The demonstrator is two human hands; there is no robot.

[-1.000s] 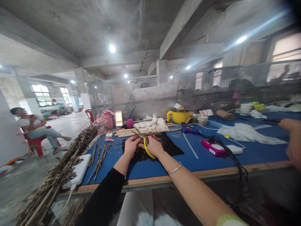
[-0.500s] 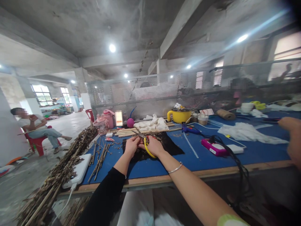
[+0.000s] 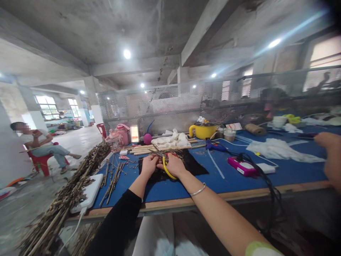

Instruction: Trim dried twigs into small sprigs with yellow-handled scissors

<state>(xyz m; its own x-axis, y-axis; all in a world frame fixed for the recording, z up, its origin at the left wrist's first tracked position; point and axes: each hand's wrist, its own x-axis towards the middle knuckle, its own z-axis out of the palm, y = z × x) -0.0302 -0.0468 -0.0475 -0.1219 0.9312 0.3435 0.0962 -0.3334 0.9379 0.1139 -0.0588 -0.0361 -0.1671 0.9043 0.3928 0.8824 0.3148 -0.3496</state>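
Note:
Over a black cloth on the blue table, my two hands are close together. My right hand is closed around yellow-handled scissors, whose blades point up and to the left. My left hand has its thumb and fingers pinched together beside the right fingertips. Whatever is in that pinch is too small or hidden to name. Bits of dried plant lie on the cloth behind the hands. Pale sticks lie just beyond it.
Dried stalks are heaped along the table's left edge beside a white power strip. Behind stand a pink jug and a yellow pot. A magenta box with black cables lies right. Another person's hand reaches in at far right.
Almost nothing differs. Both hands and the scissors stay in nearly the same place over the black cloth.

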